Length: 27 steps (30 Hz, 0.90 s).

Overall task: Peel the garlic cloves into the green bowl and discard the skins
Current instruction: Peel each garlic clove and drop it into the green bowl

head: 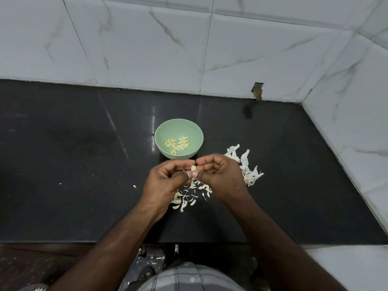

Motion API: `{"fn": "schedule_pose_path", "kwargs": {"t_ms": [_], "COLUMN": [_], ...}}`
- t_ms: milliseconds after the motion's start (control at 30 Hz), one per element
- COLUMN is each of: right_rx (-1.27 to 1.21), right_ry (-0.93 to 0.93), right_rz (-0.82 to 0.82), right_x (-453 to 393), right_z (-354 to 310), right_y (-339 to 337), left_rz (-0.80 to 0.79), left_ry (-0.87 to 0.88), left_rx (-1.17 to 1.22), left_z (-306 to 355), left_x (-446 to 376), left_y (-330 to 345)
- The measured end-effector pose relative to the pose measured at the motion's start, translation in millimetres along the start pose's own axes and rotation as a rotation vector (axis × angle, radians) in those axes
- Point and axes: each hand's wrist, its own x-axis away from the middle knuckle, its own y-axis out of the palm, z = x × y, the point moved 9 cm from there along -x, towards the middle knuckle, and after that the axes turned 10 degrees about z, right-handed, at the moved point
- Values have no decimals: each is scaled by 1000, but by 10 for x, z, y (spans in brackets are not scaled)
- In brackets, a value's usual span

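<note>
Both the left hand [168, 177] and the right hand [218, 175] pinch one garlic clove [193, 168] at their fingertips, its long axis roughly upright, just short of the green bowl [165, 129], which lies straight ahead.

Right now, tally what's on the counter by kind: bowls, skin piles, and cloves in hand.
Bowl: 1
Skin piles: 2
Clove held by left hand and right hand: 1
Total: 4
</note>
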Motion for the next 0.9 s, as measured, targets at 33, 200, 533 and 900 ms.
{"fn": "schedule_pose_path", "kwargs": {"t_ms": [33,200,533,900], "right_rx": [13,84,48,473], "right_ry": [-7,-33,-40,-299], "right_rz": [-3,12,29,158], "right_x": [2,-1,-7,-69], "right_z": [-8,-20,-60,-177], "right_y": [5,2,-55,-286], "left_rz": [-1,12,22,50], "left_ry": [2,0,5,-294], "left_rx": [-4,4,-28,163], "left_z": [0,-23,-31,-248], "left_x": [-2,-14,-41,-62], "left_y": [-2,-14,-43,-52]}}
